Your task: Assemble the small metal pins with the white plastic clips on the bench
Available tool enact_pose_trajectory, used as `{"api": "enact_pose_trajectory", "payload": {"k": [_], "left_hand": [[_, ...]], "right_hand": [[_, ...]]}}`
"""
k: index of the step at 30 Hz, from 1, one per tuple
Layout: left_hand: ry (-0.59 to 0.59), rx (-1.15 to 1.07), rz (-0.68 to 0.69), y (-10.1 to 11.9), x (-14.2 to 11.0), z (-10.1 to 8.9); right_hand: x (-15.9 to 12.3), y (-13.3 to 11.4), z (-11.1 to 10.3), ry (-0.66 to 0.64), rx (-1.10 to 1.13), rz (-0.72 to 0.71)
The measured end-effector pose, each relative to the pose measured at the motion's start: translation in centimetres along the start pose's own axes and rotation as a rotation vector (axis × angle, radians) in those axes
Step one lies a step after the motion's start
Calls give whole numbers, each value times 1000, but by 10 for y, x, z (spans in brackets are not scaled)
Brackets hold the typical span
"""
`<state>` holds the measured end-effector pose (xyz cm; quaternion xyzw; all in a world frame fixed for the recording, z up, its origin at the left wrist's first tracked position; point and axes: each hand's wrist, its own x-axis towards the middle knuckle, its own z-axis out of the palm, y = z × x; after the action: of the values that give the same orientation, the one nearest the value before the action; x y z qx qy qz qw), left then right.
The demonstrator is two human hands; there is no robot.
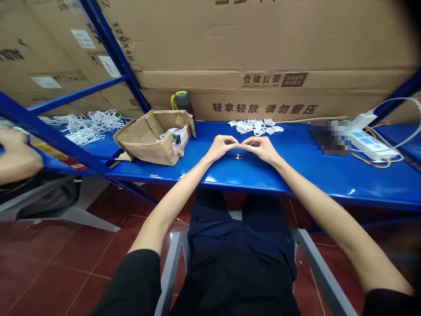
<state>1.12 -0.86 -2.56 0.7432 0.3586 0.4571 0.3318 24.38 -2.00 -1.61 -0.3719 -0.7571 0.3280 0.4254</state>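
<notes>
Black sleeves (131,281) and dark trousers (237,245) fill the bottom of my remote feed, the wearer seated on a grey chair (315,272) above red floor tiles (49,259). 2 bare forearms reach out over a blue steel shelf (329,186), where the left hand (221,148) and right hand (259,148) curl inward, their fingertips pinched and almost meeting at center. Neither hand lies flat or open, but I cannot tell from here whether either one grasps anything, as whatever might sit between the fingers is too small to make out. Small metal pins (239,156) lie on the shelf just below the 2 hands, not touching them. Beyond the hands, near the back of the shelf, sits a loose pile of white plastic pieces (255,127). To the left stands an open cardboard box (154,140) with splayed flaps, white and dark items inside, and a bottle with a yellow-green handle (183,103) behind it. Further left, past a blue shelf post (113,48), lies a tangle of white cord (86,128). To the right are a pixelated object (330,137) and a white power strip (370,145) with colored wires (378,163). Large cardboard cartons (263,44) with Chinese lettering are stacked behind everything, while another person's hand (16,153) enters at the far left edge, well apart.
</notes>
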Motion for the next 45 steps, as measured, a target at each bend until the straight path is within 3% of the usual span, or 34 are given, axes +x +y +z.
{"api": "enact_pose_trajectory", "payload": {"k": [9,31,45], "left_hand": [[-9,192,180,-14,3,-8],[-147,478,135,-8,-2,-8],[-289,599,173,-9,-6,-19]], "right_hand": [[3,12,-2,70,-83,-35],[3,19,1,58,-387,-81],[-3,14,0,-132,-627,-99]]}}
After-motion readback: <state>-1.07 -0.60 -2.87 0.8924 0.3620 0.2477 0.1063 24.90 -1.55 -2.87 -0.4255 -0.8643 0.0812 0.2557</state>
